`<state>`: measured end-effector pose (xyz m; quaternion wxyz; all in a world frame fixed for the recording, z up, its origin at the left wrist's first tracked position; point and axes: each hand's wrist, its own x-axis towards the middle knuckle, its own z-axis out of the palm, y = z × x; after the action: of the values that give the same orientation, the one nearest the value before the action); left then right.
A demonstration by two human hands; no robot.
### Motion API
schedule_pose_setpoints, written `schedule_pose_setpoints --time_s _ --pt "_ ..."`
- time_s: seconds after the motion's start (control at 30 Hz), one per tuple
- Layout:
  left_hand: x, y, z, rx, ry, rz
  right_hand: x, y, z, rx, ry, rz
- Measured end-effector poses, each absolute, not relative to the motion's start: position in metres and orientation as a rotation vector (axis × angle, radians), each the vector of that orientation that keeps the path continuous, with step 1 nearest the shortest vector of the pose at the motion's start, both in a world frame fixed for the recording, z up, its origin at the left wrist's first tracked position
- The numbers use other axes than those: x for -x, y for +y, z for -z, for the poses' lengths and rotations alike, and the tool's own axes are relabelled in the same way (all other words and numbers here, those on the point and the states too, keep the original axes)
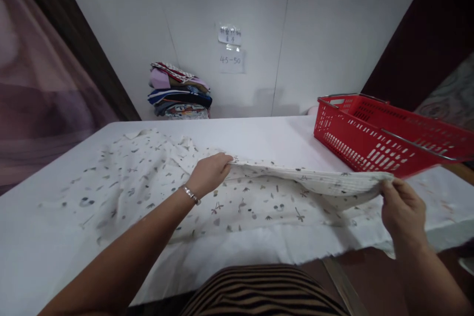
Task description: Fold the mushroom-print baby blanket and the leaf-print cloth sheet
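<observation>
A white cloth garment (252, 202) printed with small leaf and animal-like figures is spread over the table, its left part lying flat and rumpled. My left hand (211, 173), with a silver bracelet at the wrist, pinches the upper edge near the middle. At the far right end, my right hand (403, 207) is closed on the garment's corner. Between the two hands the edge is lifted and pulled fairly straight, with a fold hanging under it. The garment's exact kind is hard to make out.
A red plastic basket (370, 133) with metal handles stands at the right back. Folded clothes (180, 94) are stacked against the wall. Paper signs (231, 61), one reading 45-50, hang above the white-covered table (266, 131). A pinkish curtain (40, 84) hangs at the left.
</observation>
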<state>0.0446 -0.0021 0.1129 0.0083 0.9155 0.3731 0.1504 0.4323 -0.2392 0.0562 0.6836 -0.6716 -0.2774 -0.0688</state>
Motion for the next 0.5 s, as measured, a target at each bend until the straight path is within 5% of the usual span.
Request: schedule_pose_setpoints --time_s 0.5 --pt "-0.033 -0.013 -0.094 -2.920 0.940 -0.831 -0.426 -0.249 -0.060 1.504 -0.824 0.176"
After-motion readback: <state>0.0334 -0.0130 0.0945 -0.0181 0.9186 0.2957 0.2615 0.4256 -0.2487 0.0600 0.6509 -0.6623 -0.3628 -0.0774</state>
